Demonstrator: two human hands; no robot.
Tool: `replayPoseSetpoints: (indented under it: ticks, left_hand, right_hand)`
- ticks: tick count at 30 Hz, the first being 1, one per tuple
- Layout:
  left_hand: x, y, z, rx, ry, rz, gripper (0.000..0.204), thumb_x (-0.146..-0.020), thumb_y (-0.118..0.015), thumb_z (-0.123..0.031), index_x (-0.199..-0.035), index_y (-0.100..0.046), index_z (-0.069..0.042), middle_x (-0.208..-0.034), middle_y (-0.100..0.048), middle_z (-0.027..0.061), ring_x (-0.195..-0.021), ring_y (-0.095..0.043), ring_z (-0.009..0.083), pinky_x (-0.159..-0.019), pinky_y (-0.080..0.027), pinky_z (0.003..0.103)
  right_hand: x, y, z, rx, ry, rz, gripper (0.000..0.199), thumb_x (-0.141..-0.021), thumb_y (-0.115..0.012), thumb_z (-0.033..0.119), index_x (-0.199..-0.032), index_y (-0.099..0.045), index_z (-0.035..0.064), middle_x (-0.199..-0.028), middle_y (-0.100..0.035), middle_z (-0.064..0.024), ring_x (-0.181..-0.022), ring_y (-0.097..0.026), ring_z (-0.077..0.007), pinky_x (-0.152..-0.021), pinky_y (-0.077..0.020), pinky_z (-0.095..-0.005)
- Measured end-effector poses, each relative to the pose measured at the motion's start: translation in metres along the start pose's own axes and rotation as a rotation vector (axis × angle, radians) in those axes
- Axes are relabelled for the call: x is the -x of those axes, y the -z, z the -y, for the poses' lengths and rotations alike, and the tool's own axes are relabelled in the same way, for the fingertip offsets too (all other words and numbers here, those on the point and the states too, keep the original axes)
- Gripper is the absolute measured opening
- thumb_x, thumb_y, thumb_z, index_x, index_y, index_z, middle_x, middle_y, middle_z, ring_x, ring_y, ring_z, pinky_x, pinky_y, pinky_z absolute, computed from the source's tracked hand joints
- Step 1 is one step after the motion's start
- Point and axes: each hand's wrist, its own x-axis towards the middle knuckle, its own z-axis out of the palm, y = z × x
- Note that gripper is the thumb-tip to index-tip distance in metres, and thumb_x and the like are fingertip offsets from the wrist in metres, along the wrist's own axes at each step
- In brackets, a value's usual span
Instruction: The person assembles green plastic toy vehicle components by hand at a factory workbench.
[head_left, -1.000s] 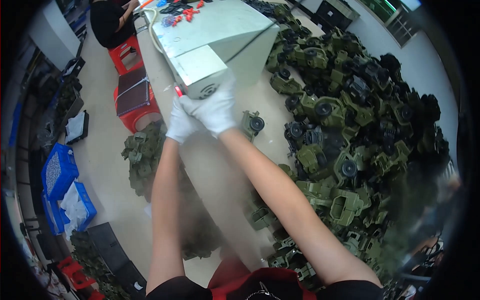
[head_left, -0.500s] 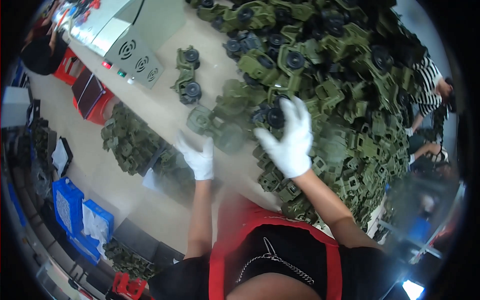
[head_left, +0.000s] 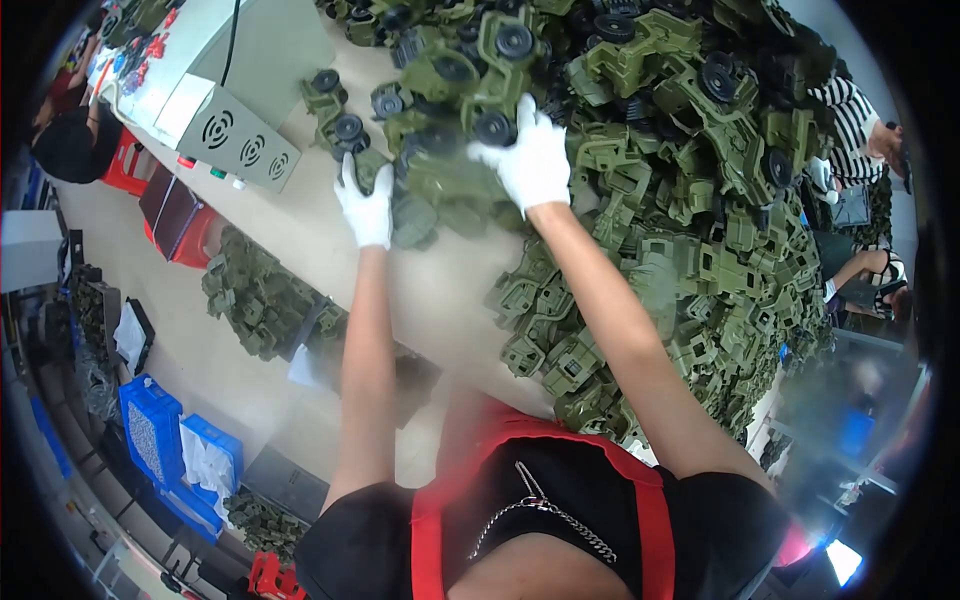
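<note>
Both my hands wear white gloves and reach forward over the pale table. My left hand (head_left: 365, 205) has its thumb and fingers on either side of the near end of a green toy truck (head_left: 338, 112) with black wheels. My right hand (head_left: 538, 168) is closed around the wheeled near end of another green toy truck (head_left: 500, 85), at the edge of the heap. Between the hands lie blurred green truck parts (head_left: 440, 190); their exact shapes do not show.
A large heap of green truck bodies (head_left: 700, 265) covers the right side. At upper left stands a pale machine box (head_left: 235, 140) with round vents. Red stools (head_left: 180, 235), blue crates (head_left: 150, 425) and a person in a striped top (head_left: 850, 130) are around the table.
Both hands have moved forward, away from my body, and onto the toy trucks. The left-hand truck has shifted farther up the table, closer to the heap.
</note>
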Motion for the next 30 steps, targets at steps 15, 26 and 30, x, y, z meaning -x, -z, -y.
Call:
replayPoseSetpoints:
  ticks: [15, 26, 30]
  left_hand:
    - [0.113, -0.001, -0.075, -0.246, -0.311, -0.063, 0.095, -0.064, -0.083, -0.044, -0.136, -0.042, 0.004, -0.138, -0.038, 0.0285, -0.124, -0.042, 0.0425, -0.105, -0.036, 0.046]
    - [0.049, -0.113, -0.205, -0.660, -0.674, 0.153, 0.091, -0.064, -0.082, -0.043, -0.142, -0.041, -0.019, -0.147, -0.029, 0.0264, -0.137, -0.024, 0.0463, -0.103, -0.021, 0.070]
    - [0.014, -0.149, -0.195, -0.598, -0.664, 0.199, 0.096, -0.065, -0.083, -0.039, -0.144, -0.035, -0.015, -0.148, -0.030, 0.0216, -0.138, -0.026, 0.0429, -0.105, -0.026, 0.064]
  right_hand:
    - [0.024, 0.037, -0.046, -0.053, 0.317, 0.029, 0.060, -0.080, -0.064, 0.031, -0.131, -0.048, 0.0047, -0.133, -0.048, -0.0236, -0.120, -0.050, -0.0396, -0.101, -0.0420, -0.0428]
    - [0.037, 0.267, -0.233, -0.636, -0.123, -0.627, 0.101, -0.062, -0.086, 0.011, -0.146, -0.031, 0.0001, -0.142, -0.042, -0.0150, -0.128, -0.042, -0.0226, -0.106, -0.0356, -0.0337]
    - [-0.023, 0.275, -0.267, -0.536, -0.028, -0.329, 0.092, -0.057, -0.081, -0.002, -0.138, -0.038, -0.0030, -0.128, -0.052, -0.0121, -0.116, -0.049, -0.0224, -0.101, -0.0396, -0.0310]
